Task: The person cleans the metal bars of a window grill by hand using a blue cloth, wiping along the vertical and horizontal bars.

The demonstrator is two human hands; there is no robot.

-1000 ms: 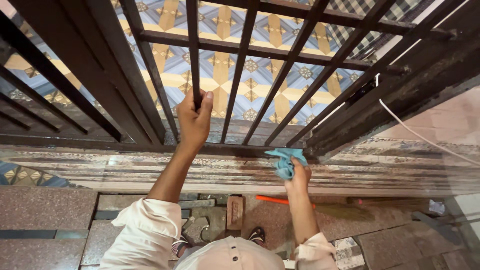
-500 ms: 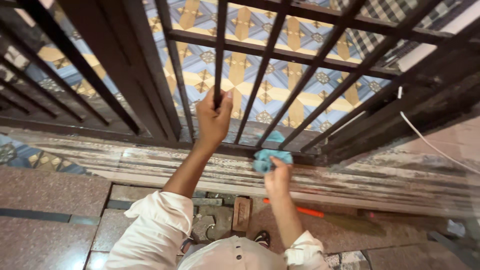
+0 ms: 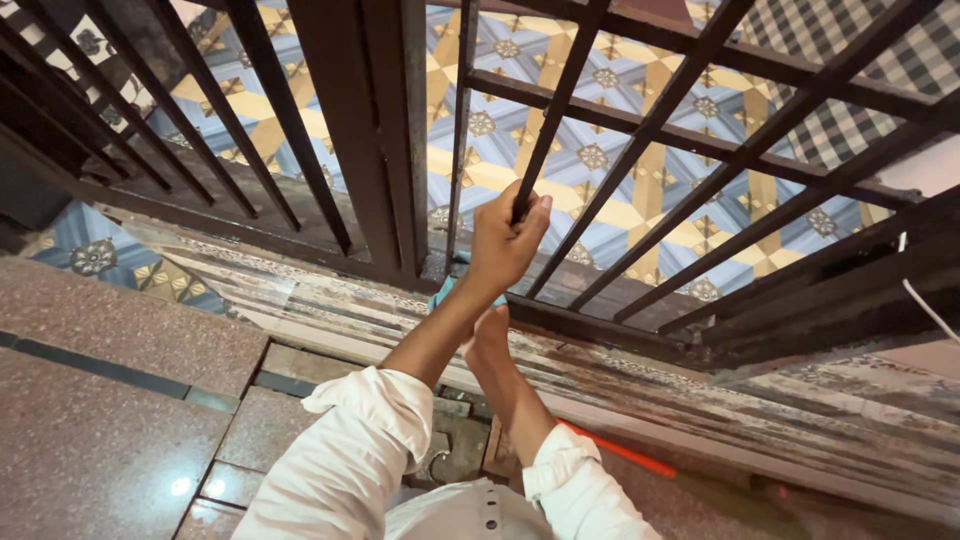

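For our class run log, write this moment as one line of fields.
left hand: grip closed on gate bar | right hand: mostly hidden behind left forearm, on blue cloth | place: worn sill

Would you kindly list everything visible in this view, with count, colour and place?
Metal grille: one, dark brown, upright bars and crossbars across the top of the view.
Sill: one, worn, streaked pale and brown, running along below the grille.
Patterned tiles: many, blue, yellow and white, seen through the bars.
Cloth: one, teal, at the foot of the grille, mostly hidden behind the left forearm.
Orange handle: one, lying on the ground below the sill.
Granite paving: speckled reddish-grey, lower left.
White cable: one, at the right edge.
White sleeves: two, bottom centre.
Left hand: closed around one bar.
Right hand: reaching to the cloth, largely hidden.
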